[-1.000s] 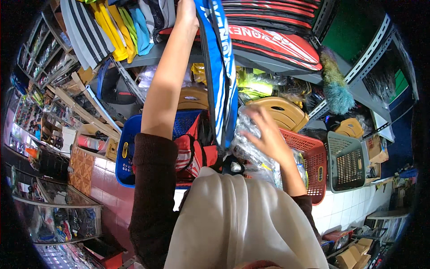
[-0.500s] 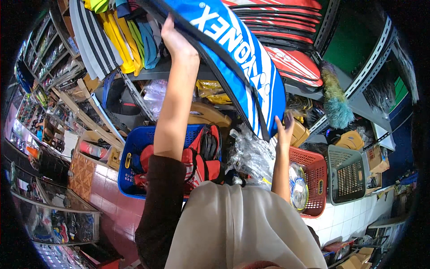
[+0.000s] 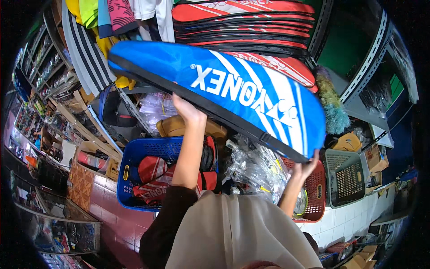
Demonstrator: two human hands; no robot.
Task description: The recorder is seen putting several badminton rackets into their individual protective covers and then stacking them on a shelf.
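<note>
A long blue racket bag (image 3: pixel 179 67) with white stripes and lettering and a black side spans the space in front of me, slanting down to the right. My left hand (image 3: pixel 190 111) holds its black lower edge near the middle, the fingertips hidden behind it. At the wide right end, my right hand (image 3: pixel 306 168) is closed around the bottom corner. Behind the bag, several red and white racket bags (image 3: pixel 251 27) lie stacked on a shelf, with one red bag (image 3: pixel 286 69) partly covered by the blue one.
Below stand a blue basket (image 3: pixel 123 188) with red bags, a red basket (image 3: pixel 319 193) and a grey-green basket (image 3: pixel 345 179). Clear plastic wrapping (image 3: pixel 251 166) lies between the blue and red baskets. A fluffy duster (image 3: pixel 333 107) hangs by the shelf post. Folded clothes (image 3: pixel 85 54) hang at upper left.
The blue bag has swung from steeply slanted to nearly level and come lower, its whole length now in view. My right hand has moved right and down, from touching the end to gripping its corner.
</note>
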